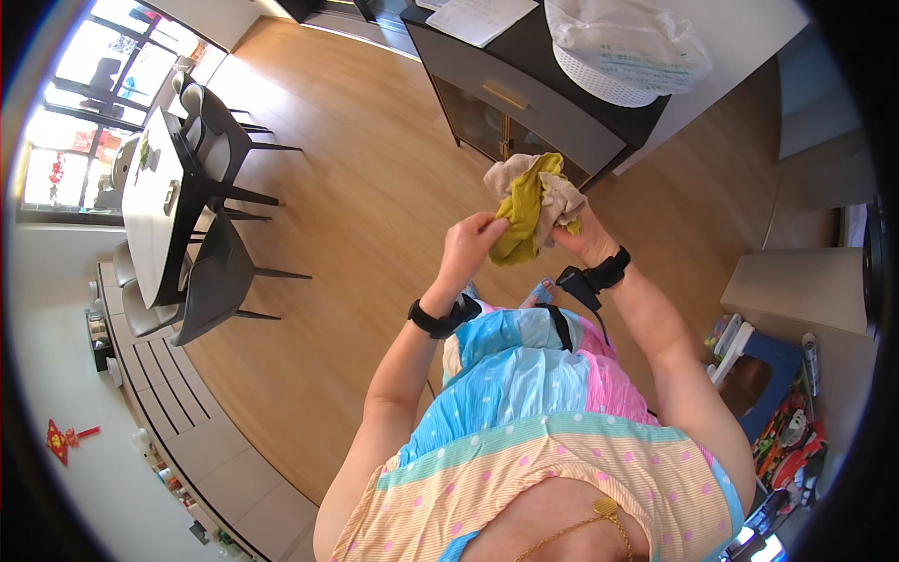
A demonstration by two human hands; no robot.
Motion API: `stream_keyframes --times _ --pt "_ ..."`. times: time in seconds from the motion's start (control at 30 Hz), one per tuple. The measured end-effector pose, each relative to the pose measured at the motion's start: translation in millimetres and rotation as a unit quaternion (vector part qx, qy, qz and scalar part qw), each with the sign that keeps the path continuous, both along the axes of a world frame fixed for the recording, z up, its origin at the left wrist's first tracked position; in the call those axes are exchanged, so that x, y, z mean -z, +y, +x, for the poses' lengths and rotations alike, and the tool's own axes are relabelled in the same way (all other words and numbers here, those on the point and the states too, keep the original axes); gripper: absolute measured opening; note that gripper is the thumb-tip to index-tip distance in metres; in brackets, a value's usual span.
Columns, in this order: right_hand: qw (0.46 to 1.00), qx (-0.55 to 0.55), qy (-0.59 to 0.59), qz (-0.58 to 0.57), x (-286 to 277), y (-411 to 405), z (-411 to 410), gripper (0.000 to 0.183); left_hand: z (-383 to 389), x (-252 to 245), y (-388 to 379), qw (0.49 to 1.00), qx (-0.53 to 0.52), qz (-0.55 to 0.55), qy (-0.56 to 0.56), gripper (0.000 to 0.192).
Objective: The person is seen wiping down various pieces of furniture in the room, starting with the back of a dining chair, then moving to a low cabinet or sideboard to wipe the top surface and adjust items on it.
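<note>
A crumpled cloth (522,200), yellow-green on some folds and beige on others, is bunched up between my two hands in front of my body. My left hand (467,242) pinches its lower left edge between thumb and fingers. On the other side, my right hand (586,237) grips the bundle from below, and the folds hide part of its fingers. The cloth hangs over the wooden floor (365,183), near the front of a sideboard. Each wrist wears a black strap, and the right one carries a dark device (580,286).
Just ahead stands a grey and black sideboard (541,116), with papers (481,20) and a white perforated basket (604,83) under a plastic bag (632,42). A dining table (151,211) with chairs (218,274) is at left. Low cabinets (211,449) line the wall; toys (790,435) crowd the right.
</note>
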State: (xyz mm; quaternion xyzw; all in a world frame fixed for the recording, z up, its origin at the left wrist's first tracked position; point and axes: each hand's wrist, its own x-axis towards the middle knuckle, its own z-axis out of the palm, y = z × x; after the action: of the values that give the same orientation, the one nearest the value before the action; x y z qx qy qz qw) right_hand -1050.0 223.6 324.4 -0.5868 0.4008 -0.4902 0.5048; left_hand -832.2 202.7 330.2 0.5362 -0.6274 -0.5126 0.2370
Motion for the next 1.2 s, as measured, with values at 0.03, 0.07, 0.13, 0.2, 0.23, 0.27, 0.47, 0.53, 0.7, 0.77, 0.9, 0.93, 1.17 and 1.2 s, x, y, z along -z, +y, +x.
stream_keyframes --times 0.03,0.07,0.13,0.2,0.23,0.27,0.47,0.53,0.7,0.77,0.9,0.93,1.17,1.2 --pt "1.0 -0.001 0.003 -0.001 2.1 -6.5 6.9 0.034 13.7 5.6 -4.0 1.0 -0.001 -0.001 0.003 0.031" --pt "0.956 0.023 -0.232 0.176 6.4 -13.9 12.7 0.033 29.7 13.9 -7.2 0.997 -0.055 -0.047 0.029 0.031" --pt "0.831 0.043 -0.442 0.335 25.4 -28.4 21.3 0.032 59.8 15.3 -20.7 0.987 -0.112 -0.096 0.06 0.031" --pt "0.845 0.042 -0.434 0.308 47.5 -34.5 34.8 0.032 91.7 14.3 -30.9 0.943 -0.199 0.012 0.267 0.034" --pt "0.845 0.037 -0.432 0.312 49.6 -35.1 44.6 0.032 105.4 16.0 -33.2 0.942 -0.205 0.011 0.267 0.034" --pt "0.847 0.022 -0.409 0.339 36.2 -37.3 63.2 0.033 123.0 20.5 -35.9 0.93 -0.209 0.048 0.297 0.037" --pt "0.885 -0.067 -0.354 0.296 -4.1 -60.1 161.8 0.033 170.0 47.6 -43.3 0.879 -0.222 0.225 0.356 0.047" --pt "0.906 -0.064 -0.313 0.277 2.0 -68.3 181.1 0.034 159.2 30.0 -39.0 0.818 -0.185 0.351 0.417 0.054" --pt "0.962 0.005 -0.109 0.251 42.7 -81.0 211.6 0.038 170.2 54.4 -44.6 0.825 -0.147 0.307 0.452 0.053" --pt "0.967 0.027 0.013 0.254 40.1 -78.7 194.0 0.044 184.2 60.1 -56.9 0.844 -0.244 0.213 0.427 0.05" --pt "0.993 0.005 0.08 0.09 39.3 -83.6 181.0 0.051 177.5 53.2 -75.1 0.862 -0.292 0.137 0.392 0.05" --pt "0.994 -0.045 0.07 0.067 36.7 -86.1 183.1 0.053 161.2 50.8 -76.5 0.854 -0.247 0.191 0.415 0.049" --pt "0.975 -0.067 -0.035 0.21 61.0 -133.8 139.2 0.046 100.4 49.1 -105.2 0.828 -0.052 0.306 0.467 0.05" --pt "0.989 -0.034 0.096 0.107 70.6 -144.1 125.7 0.043 96.1 46.0 -107.0 0.897 -0.055 0.266 0.349 0.049"
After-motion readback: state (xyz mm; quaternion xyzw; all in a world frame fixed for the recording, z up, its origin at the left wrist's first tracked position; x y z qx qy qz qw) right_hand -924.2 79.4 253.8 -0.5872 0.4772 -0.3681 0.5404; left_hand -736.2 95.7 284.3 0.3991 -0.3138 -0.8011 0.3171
